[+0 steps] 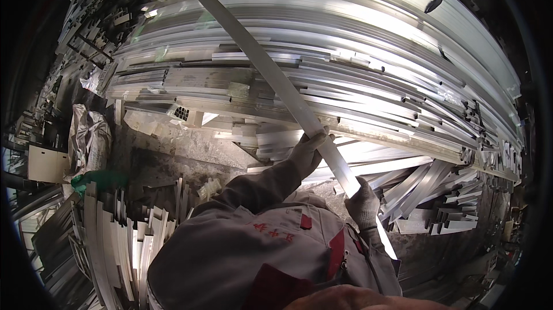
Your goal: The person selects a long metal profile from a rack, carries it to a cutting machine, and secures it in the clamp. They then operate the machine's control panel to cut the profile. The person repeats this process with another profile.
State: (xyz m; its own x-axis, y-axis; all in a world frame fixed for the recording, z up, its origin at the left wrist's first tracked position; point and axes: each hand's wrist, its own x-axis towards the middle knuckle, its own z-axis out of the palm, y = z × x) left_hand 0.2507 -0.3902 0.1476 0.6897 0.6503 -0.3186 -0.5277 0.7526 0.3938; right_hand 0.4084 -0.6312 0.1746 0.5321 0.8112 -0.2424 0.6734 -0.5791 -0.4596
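Slanting from far left to near right, the long metal bar (259, 58) runs through both grips — left hand (307, 153) curled around it farther out, right hand (363, 202) clasping it nearer the torso (213, 255).

Your left hand (310, 152) gripped a long metal bar (262, 63), your right hand (363, 203) held it nearer you, and stacked metal profiles (368, 25) lay beyond your grip.

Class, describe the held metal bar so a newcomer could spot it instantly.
Find the broad stack of silvery metal lengths. Before it, the gloved left hand and right hand hold one long flat bar. Unlike those lengths, it slants steeply.
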